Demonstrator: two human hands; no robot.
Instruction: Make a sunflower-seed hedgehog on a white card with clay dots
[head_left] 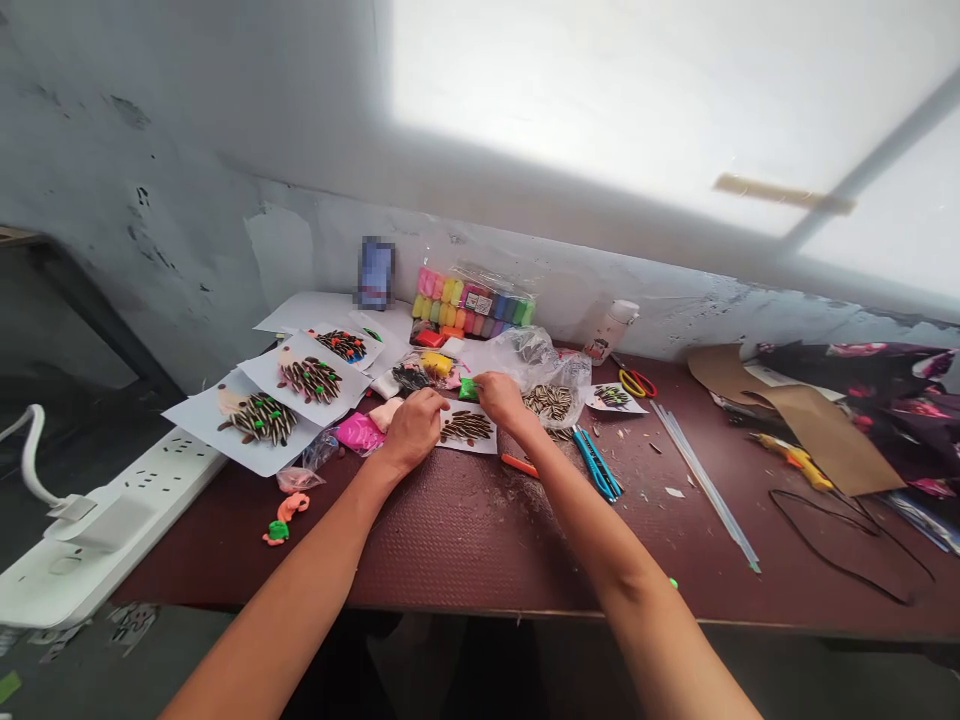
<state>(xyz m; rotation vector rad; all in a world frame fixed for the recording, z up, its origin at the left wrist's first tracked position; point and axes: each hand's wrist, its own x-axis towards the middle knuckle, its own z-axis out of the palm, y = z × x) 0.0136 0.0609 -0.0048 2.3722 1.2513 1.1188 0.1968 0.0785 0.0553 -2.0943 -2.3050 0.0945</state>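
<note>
A small white card point(486, 440) covered with striped sunflower seeds point(466, 425) lies on the table between my hands. My left hand point(415, 430) is at the card's left edge, fingers curled together; whatever they may hold is hidden. Above the card's upper right corner, my right hand point(501, 398) has its fingers pinched at a lump of bright green clay point(468, 389). Just right of that hand sits a clear plastic bag point(574, 385) with loose sunflower seeds point(549, 404). Pink clay point(358, 434) rests left of my left hand.
Finished-looking seed cards point(307, 382) overlap at left beside a white power strip point(161, 470). A clay multipack point(476, 303), a phone point(376, 272) and a bottle point(611, 330) stand along the wall. Rightward lie a blue cutter point(595, 465), scissors point(637, 382), glue sticks point(705, 485) and a yellow glue gun point(799, 462).
</note>
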